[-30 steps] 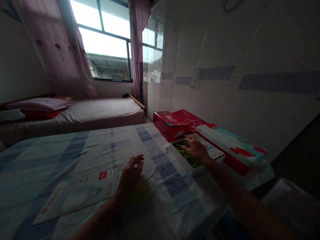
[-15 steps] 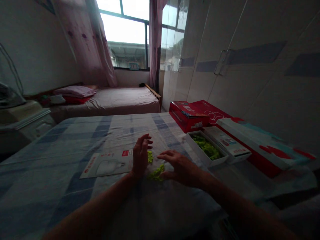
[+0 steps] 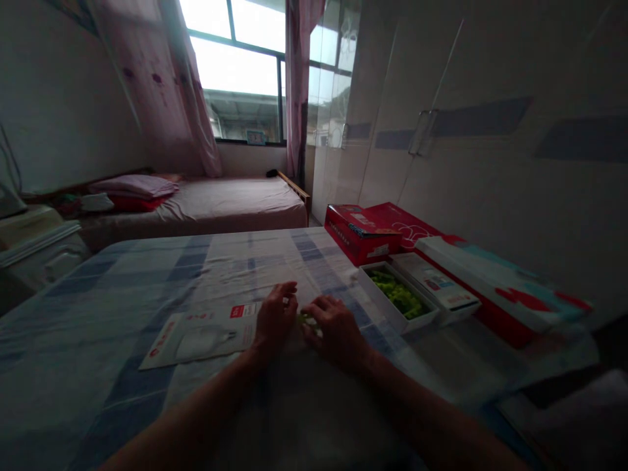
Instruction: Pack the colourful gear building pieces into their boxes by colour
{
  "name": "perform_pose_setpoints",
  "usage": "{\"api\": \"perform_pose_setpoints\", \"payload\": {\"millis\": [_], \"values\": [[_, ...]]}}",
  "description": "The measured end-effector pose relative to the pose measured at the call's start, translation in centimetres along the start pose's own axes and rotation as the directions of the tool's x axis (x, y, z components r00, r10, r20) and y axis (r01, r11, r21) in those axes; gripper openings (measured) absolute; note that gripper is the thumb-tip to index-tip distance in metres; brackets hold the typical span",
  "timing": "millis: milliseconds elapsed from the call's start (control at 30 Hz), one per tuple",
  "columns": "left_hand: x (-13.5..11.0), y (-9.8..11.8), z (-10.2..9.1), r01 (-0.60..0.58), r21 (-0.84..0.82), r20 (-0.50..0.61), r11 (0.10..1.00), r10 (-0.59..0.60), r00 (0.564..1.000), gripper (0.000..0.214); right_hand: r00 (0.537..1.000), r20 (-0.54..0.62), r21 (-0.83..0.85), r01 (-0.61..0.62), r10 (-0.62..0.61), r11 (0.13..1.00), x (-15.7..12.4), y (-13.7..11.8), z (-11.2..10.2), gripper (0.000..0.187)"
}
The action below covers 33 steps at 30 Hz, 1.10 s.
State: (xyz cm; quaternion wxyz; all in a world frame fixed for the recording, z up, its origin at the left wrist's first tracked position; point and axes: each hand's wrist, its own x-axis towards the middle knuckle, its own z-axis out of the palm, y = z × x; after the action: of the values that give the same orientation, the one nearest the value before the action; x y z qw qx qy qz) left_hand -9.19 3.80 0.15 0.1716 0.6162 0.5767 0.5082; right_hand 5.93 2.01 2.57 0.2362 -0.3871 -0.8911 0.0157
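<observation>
Small bright-green pieces (image 3: 307,320) lie between my hands on the checked cloth; their exact kind is too small to make out. My right hand (image 3: 337,330) curls over them, thumb and fingers bent round the pieces and hiding most of them. Just to the left, my left hand (image 3: 275,316) rests on its edge with fingers slightly bent and apart, holding nothing visible. A white card with a light bulb picture (image 3: 206,335) lies flat beside my left wrist. To the right, an open white box (image 3: 419,320) holds a heap of similar green pieces (image 3: 400,294).
A closed white box (image 3: 441,284) stands against the open one. Behind are a red box (image 3: 360,239) and a long red and white package (image 3: 495,288). Beyond the table (image 3: 235,258) are a bed (image 3: 235,199) and a wardrobe (image 3: 417,72).
My right hand has moved in toward my left hand and closed over the green pieces, which were in plainer sight before. The view has shifted slightly.
</observation>
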Motion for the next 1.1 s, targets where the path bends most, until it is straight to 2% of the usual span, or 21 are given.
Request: {"api": "perform_pose_setpoints", "payload": {"millis": [100,233,333,433,500,567,667,733,867,967,1100], "values": [[-0.5,0.6,-0.5,-0.162,0.339,0.106,0.927,0.134,0.985,0.029,0.992,-0.048,-0.025,-0.119,0.118,0.993,0.4,1.2,-0.1,0.020],[-1.1,1.6,-1.3,-0.345,0.637,0.210,0.689,0.276,0.938,0.036,0.979,-0.060,-0.040,-0.200,0.197,0.979,0.6,2.2,0.1,0.019],[-1.4,1.9,-1.5,-0.372,0.753,0.276,0.543,0.253,0.927,0.041,0.974,-0.061,-0.042,-0.220,0.218,0.975,0.7,2.2,0.2,0.019],[-1.4,1.7,-1.5,-0.355,0.806,0.319,0.473,0.156,0.935,0.039,0.967,-0.101,-0.026,-0.236,0.232,0.971,0.7,2.3,-0.8,0.021],[-1.3,1.6,-1.5,-0.365,0.813,0.348,0.453,0.123,0.929,0.037,0.944,-0.181,-0.022,-0.283,0.275,0.959,0.4,3.1,-2.4,0.023],[-1.2,1.5,-1.6,-0.387,0.806,0.373,0.447,0.124,0.920,0.038,0.893,-0.281,-0.054,-0.381,0.352,0.923,0.1,4.6,-4.5,0.024],[-1.1,1.5,-1.6,-0.418,0.780,0.395,0.466,0.152,0.906,0.035,0.792,-0.391,-0.155,-0.559,0.469,0.815,-0.6,7.6,-7.2,0.024],[-1.0,1.5,-1.6,-0.427,0.761,0.402,0.488,0.163,0.901,0.034,0.756,-0.400,-0.207,-0.626,0.518,0.752,-1.0,9.4,-8.1,0.026],[-1.0,1.5,-1.7,-0.423,0.746,0.402,0.514,0.160,0.902,0.036,0.758,-0.322,-0.239,-0.645,0.568,0.726,-1.8,11.1,-8.6,0.031],[-1.1,1.7,-1.7,-0.434,0.728,0.410,0.531,0.171,0.896,0.037,0.753,-0.318,-0.217,-0.649,0.576,0.729,-2.6,11.4,-8.4,0.031],[-1.1,1.7,-1.5,-0.452,0.691,0.409,0.564,0.210,0.888,0.035,0.804,-0.221,-0.239,-0.593,0.552,0.769,-3.3,11.4,-8.1,0.026]]}}
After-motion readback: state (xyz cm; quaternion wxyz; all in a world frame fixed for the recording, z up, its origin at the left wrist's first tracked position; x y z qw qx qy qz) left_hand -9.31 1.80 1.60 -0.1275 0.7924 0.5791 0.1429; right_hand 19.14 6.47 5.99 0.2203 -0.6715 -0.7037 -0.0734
